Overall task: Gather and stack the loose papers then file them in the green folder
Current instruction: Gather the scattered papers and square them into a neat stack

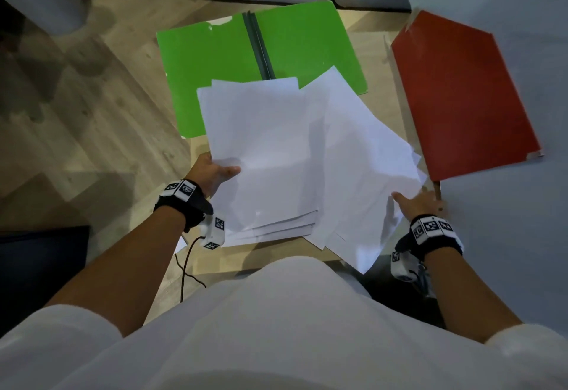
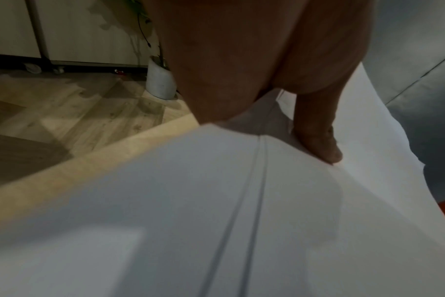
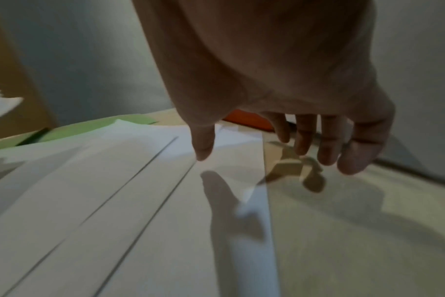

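I see a loose fan of smooth white papers (image 1: 295,156) spread over the pale wood-grain table (image 1: 373,51), thin rectangular sheets lying skewed so their edges show as staggered lines at the near side. At 12 o'clock from the papers the green folder (image 1: 215,60) lies open flat, matte card with a dark spine strip down its middle; its pockets carry nothing I can make out, and the far corners of the papers overlap its lower half. At 2 o'clock a red folder (image 1: 461,97) lies closed, overhanging the table's right edge.

My left hand (image 1: 212,174) grips the papers at their 9 o'clock edge, thumb on top and fingers tucked beneath, with the sheets bowing up around the thumb in the left wrist view. My right hand (image 1: 418,203) is spread at the 4 o'clock edge, fingers (image 3: 328,144) straight and apart, thumb tip touching a sheet, holding nothing.
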### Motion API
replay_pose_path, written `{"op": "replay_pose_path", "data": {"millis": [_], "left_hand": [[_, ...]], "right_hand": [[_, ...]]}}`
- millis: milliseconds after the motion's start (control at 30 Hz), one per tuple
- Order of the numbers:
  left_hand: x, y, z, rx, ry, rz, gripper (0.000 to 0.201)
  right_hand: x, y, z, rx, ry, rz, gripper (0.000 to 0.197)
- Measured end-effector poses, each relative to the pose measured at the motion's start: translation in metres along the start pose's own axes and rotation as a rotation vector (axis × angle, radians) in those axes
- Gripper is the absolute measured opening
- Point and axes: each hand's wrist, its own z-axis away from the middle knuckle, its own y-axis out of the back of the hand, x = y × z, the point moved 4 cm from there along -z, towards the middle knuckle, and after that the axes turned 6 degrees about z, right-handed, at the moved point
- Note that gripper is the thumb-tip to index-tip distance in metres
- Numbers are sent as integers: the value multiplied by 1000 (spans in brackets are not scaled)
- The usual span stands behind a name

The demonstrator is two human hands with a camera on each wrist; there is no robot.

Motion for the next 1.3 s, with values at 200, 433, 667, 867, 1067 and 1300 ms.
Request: {"op": "replay_pose_path", "data": {"millis": [200, 433, 667, 867, 1067, 1300], "left_hand": [[9, 2, 16, -42, 7, 3, 42], [12, 14, 10, -36, 5, 24, 44], [15, 17, 5, -39, 1, 32, 35], [11, 15, 3, -13, 1, 48, 37], [10, 4, 3, -14, -16, 54, 27], [11, -3, 3, -37, -23, 35, 27]], "right_hand": [[-27, -12, 11, -64, -157, -146, 119], [-77, 9, 14, -47, -100, -264, 123], [-119, 2, 26, -33, 37, -113, 136], [-125, 5, 27, -16, 6, -132, 136], [-126, 16, 19, 45, -37, -303, 122], [-126, 16, 15, 7, -76, -281, 99]]}}
